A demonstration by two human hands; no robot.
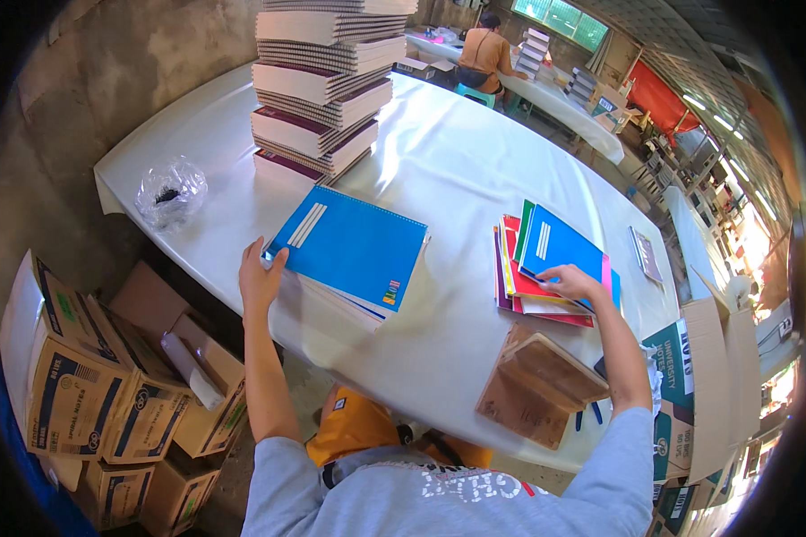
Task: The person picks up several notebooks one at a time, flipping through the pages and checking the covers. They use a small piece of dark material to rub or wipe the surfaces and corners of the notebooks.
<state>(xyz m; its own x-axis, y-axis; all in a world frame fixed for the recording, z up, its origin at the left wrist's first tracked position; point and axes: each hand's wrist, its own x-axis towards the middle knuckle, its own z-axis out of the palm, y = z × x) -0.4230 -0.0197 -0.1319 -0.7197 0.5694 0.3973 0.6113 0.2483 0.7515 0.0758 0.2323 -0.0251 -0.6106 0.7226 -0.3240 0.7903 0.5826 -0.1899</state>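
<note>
A blue-covered notebook lies in front of me on loose white sheets. My left hand is at its near left corner, the corner between thumb and forefinger. Off to the right is a loose pile of coloured covers in red, green, pink and blue, fanned unevenly. My right hand reaches over this pile, its fingers closed at the near edge of the top blue cover. The fingertips of that hand are partly hidden.
A tall stack of spiral-bound books rises behind the notebook. A clear plastic bag lies at the left, a brown wooden stand near right. Cardboard boxes flank the white table. A person sits at a far table.
</note>
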